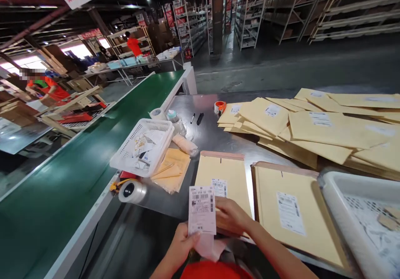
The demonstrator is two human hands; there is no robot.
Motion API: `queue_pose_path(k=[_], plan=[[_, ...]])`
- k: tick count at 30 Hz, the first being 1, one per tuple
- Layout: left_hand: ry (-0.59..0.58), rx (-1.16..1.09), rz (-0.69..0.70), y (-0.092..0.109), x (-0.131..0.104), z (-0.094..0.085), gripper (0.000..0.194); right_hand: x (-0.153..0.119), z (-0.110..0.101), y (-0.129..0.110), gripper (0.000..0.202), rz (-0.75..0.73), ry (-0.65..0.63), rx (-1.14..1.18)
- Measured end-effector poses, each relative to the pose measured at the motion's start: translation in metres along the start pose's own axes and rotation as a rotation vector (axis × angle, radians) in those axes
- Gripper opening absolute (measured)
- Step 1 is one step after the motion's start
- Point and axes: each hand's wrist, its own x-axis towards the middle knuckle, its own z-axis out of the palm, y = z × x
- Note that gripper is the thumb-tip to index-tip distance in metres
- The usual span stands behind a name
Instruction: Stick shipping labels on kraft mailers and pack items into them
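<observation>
My left hand (184,241) pinches a printed shipping label (202,212) near its lower left edge, with the thumb on its front. A pale strip (208,245) hangs below it. My right hand (233,215) is closed at the label's right edge, its fingertips partly hidden. Beneath and behind the label lies a yellow padded mailer (231,168) with a label on it. To its right is another labelled padded mailer (292,208).
Padded mailers (337,131) are heaped at the back right. A white basket (340,212) stands at right, another basket (125,154) at left. Tape rolls (134,190), a tape dispenser (220,107) and pens (200,118) lie about. A green conveyor (93,158) runs alongside; two people work beyond it.
</observation>
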Motion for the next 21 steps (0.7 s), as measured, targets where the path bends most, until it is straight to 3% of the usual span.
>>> queue_pose_path(k=[3,6,8,10,12,13,16,18,21], plan=[[-0.101,0.24,0.135,-0.003,0.003,0.011,0.057,-0.016,-0.061,0.0,0.038,0.05,0.356,0.006],[-0.139,0.507,0.126,-0.035,0.024,0.018,0.059,-0.058,-0.114,0.002,0.033,0.068,0.801,-0.236],[-0.121,0.617,0.05,-0.06,0.037,0.018,0.062,-0.095,-0.127,0.012,0.036,0.035,0.852,-0.386],[-0.1,0.65,0.003,-0.078,0.044,0.016,0.065,-0.136,-0.113,0.031,0.034,0.032,0.737,-0.47],[-0.072,0.624,-0.011,-0.081,0.046,0.013,0.068,-0.177,-0.079,0.058,0.034,0.084,0.601,-0.514],[-0.06,0.594,-0.006,-0.077,0.045,0.012,0.07,-0.196,-0.058,0.071,0.036,0.162,0.52,-0.506],[-0.074,0.43,0.054,-0.05,0.04,0.016,0.066,-0.232,-0.007,0.099,0.035,0.272,0.494,-0.505],[-0.136,0.269,0.055,-0.03,0.035,0.023,0.063,-0.232,0.005,0.099,0.031,0.33,0.517,-0.445],[-0.245,0.033,-0.078,-0.008,0.027,0.039,0.063,-0.194,-0.01,0.066,0.033,0.417,0.569,-0.191]])
